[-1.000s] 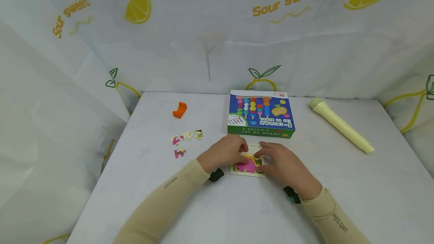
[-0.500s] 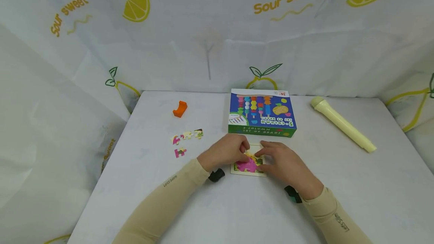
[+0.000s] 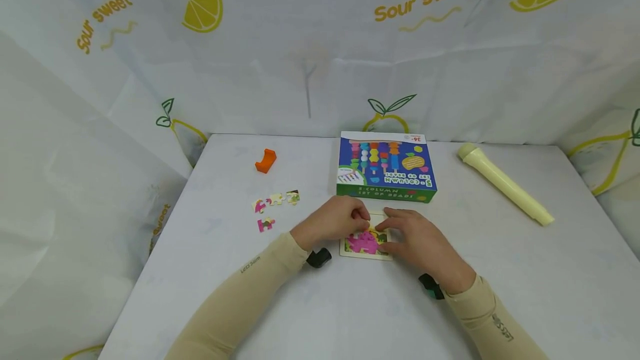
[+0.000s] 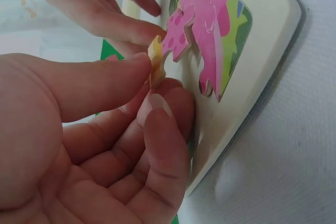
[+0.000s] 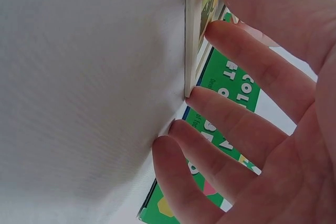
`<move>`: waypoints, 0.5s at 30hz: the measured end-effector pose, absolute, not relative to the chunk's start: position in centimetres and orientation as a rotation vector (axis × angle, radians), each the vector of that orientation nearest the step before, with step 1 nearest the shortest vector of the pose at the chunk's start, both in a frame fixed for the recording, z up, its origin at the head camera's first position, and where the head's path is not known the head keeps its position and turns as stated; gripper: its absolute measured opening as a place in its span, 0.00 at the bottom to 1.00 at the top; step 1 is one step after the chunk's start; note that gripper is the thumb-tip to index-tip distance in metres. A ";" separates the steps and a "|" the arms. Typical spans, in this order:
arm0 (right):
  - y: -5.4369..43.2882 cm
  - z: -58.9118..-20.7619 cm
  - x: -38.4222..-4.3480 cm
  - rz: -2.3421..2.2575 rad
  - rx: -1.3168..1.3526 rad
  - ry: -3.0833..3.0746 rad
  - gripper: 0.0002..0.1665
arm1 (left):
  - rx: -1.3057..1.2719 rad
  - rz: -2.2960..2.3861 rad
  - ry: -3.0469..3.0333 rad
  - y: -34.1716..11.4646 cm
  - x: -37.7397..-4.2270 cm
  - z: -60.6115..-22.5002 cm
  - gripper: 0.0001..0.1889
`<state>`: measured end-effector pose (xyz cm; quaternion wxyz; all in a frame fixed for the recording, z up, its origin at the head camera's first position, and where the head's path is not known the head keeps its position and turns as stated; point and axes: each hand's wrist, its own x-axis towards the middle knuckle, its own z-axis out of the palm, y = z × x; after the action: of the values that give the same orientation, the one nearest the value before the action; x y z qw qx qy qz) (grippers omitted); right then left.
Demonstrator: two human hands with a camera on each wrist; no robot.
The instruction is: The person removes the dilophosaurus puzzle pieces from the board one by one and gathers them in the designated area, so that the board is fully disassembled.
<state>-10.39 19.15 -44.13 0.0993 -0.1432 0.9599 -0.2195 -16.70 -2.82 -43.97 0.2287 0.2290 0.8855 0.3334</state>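
A small jigsaw board (image 3: 350,254) with a cream frame and a pink picture lies on the table between both hands. My left hand (image 3: 337,220) pinches a puzzle piece (image 4: 177,36), pink-spotted with a yellow end, between thumb and fingers. In the left wrist view that piece is tilted up over the board, beside the fitted pink pieces (image 4: 207,19). My right hand (image 3: 422,243) rests at the board's right side, thumb and forefinger touching its face. Its other fingers (image 5: 236,119) are spread, one at the frame's edge and others down near the tabletop.
Several loose puzzle pieces (image 3: 275,199) lie to the left on the white table (image 3: 220,260). An orange curved block (image 3: 266,161) sits behind them. A bead-set box (image 3: 385,165) stands just beyond the board, and a pale yellow microphone-shaped object (image 3: 505,182) lies at right.
My left thumb and fingers have shifted slightly away from me over the board, uncovering more of the pink picture. The right hand stays in place.
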 end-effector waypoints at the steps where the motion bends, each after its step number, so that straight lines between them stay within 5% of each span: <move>1: 19.2 -44.2 -10.4 -0.650 -0.427 2.841 0.21 | 0.641 0.920 2.438 -2.8 -16.7 -44.0 0.06; 15: 19.2 -44.2 -10.5 -0.663 -0.422 2.834 0.21 | 0.611 0.941 2.385 -3.2 -17.0 -43.6 0.04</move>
<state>-10.47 19.22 -44.15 0.1002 -0.1429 0.9588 -0.2241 -17.00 -3.21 -43.60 0.2502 0.2243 0.8761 0.3457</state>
